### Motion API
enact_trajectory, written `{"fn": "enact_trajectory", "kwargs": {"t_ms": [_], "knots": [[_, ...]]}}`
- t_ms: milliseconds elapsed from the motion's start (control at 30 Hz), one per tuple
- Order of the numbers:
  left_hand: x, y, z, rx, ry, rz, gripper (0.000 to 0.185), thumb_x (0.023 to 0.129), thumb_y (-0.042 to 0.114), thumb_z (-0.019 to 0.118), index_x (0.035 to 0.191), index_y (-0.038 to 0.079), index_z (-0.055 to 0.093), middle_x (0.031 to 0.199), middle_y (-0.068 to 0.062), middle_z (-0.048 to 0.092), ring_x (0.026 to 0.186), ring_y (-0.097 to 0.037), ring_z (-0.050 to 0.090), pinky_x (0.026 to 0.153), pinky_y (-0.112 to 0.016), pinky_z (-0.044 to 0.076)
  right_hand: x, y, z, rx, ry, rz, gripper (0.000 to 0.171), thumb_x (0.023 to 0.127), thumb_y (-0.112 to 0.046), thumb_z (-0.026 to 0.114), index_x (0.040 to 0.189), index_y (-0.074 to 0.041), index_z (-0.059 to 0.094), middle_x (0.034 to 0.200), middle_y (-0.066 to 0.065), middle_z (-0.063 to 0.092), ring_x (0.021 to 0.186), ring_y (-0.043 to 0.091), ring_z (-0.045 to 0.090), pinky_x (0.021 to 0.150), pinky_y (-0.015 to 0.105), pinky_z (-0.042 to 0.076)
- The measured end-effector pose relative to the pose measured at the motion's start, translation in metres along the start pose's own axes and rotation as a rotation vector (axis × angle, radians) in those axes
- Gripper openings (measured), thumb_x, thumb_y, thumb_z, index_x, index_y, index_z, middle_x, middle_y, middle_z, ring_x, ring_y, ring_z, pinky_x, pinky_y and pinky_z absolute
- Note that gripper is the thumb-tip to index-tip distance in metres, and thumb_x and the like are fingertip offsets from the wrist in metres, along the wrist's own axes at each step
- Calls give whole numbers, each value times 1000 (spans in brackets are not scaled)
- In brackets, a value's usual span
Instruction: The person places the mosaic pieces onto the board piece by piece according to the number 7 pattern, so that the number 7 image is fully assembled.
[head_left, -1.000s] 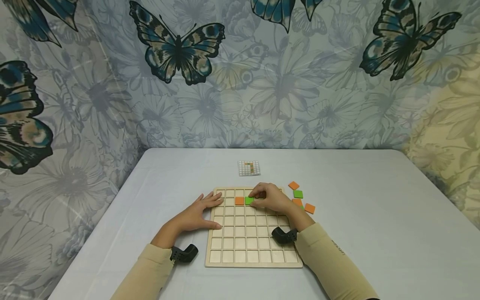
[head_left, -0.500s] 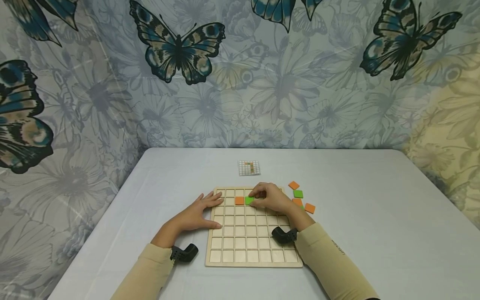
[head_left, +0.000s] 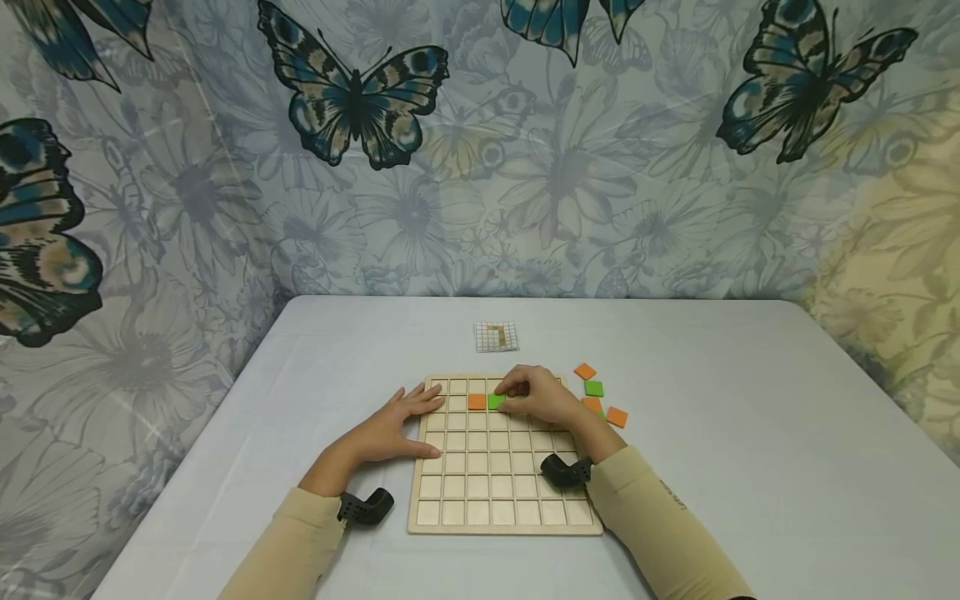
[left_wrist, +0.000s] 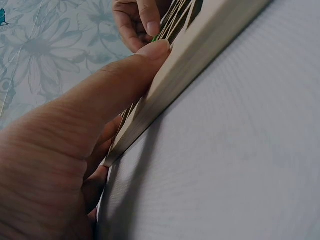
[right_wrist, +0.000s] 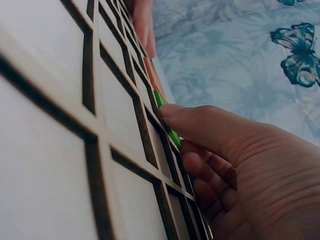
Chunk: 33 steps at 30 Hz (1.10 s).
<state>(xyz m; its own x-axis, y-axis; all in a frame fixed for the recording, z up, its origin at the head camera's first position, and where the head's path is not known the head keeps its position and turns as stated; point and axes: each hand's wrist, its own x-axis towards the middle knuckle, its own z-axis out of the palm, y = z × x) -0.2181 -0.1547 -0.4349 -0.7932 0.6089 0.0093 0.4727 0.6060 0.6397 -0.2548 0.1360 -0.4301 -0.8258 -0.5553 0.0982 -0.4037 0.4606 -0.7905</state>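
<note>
A wooden grid board (head_left: 504, 530) lies flat on the table. My left hand (head_left: 386, 429) rests on its left edge, fingers spread and thumb (left_wrist: 117, 82) laid along the rim. In the upper part of the grid sits an orange square tile (head_left: 477, 402). Directly right of it, a green square tile (head_left: 494, 402) lies in the neighbouring cell, partly covered by my right hand (head_left: 542, 397). The right wrist view shows the thumb (right_wrist: 195, 122) on this green tile (right_wrist: 173, 138), with the other fingers curled at the board's far side.
Loose tiles lie right of the board: an orange tile (head_left: 585, 372), a green tile (head_left: 594, 388), another orange tile (head_left: 617, 417) and an overlapping pair partly behind my right wrist. A small printed grid card (head_left: 496, 337) is beyond the board on the white table (head_left: 750, 417).
Both hands and the tiles keep their places on the board. The whole head view has shifted very slightly.
</note>
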Motion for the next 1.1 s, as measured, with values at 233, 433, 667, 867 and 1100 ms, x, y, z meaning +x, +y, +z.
{"fn": "enact_trajectory", "kwargs": {"t_ms": [233, 433, 667, 867, 1100], "knots": [[0, 0, 1, -10, 1, 8, 84, 71, 48, 73, 139, 12, 40, 151, -3, 23, 142, -26, 8, 115, -49, -3, 0, -2, -1, -6, 2, 16, 22, 79, -17, 71, 99, -9, 69, 96, 5, 60, 81, 16, 52, 70, 29, 47], [0, 0, 1, -4, 2, 12, 84, 71, 49, 73, 139, 11, 40, 151, -3, 24, 142, -25, 9, 115, -49, -3, 2, -7, -5, -17, -26, 43, 26, 78, -21, 72, 101, -8, 69, 96, 5, 61, 82, 16, 54, 70, 28, 49], [0, 0, 0, 4, 2, 16, 84, 71, 49, 73, 139, 12, 40, 151, -3, 24, 142, -25, 9, 115, -49, -2, -4, -12, -14, -5, -39, 84, 31, 80, -23, 71, 105, -5, 68, 103, 8, 63, 93, 19, 60, 80, 28, 52], [-1, 1, 0, -4, 3, 15, 84, 71, 49, 73, 139, 12, 40, 151, -3, 24, 142, -26, 9, 115, -49, -2, -18, -12, -25, 6, -9, 82, 29, 79, -23, 72, 102, -4, 69, 103, 11, 64, 90, 20, 60, 78, 30, 52], [-1, 1, 0, 5, 4, 20, 84, 71, 49, 73, 139, 12, 40, 151, -4, 24, 142, -26, 9, 115, -49, -2, -37, -12, -39, -22, 29, 104, 30, 77, -23, 73, 100, -4, 69, 95, 8, 66, 82, 16, 58, 72, 31, 50]]}}
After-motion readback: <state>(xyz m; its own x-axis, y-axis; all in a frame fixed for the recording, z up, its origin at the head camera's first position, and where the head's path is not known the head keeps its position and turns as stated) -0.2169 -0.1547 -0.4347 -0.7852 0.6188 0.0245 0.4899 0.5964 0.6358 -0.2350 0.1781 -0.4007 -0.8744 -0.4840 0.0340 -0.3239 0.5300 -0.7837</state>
